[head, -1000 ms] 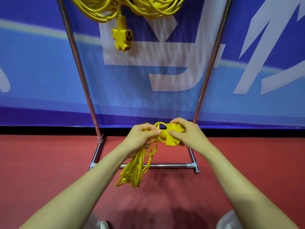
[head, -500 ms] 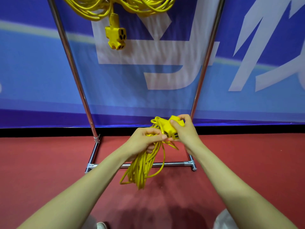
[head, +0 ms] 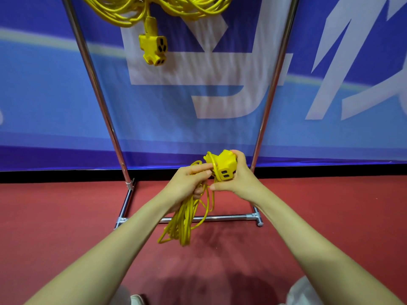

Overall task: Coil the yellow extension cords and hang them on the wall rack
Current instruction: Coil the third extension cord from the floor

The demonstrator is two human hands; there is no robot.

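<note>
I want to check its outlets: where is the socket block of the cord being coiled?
Head view, just right of centre: the socket block is gripped by the right hand, beside the left hand, which holds the coiled cord.

Two bare hands are counted, left hand point(head: 187, 183) and right hand point(head: 240, 183); two yellow plastic socket blocks, held block point(head: 226, 164) and hanging block point(head: 154, 48); one held yellow cord coil point(head: 182, 223).
</note>
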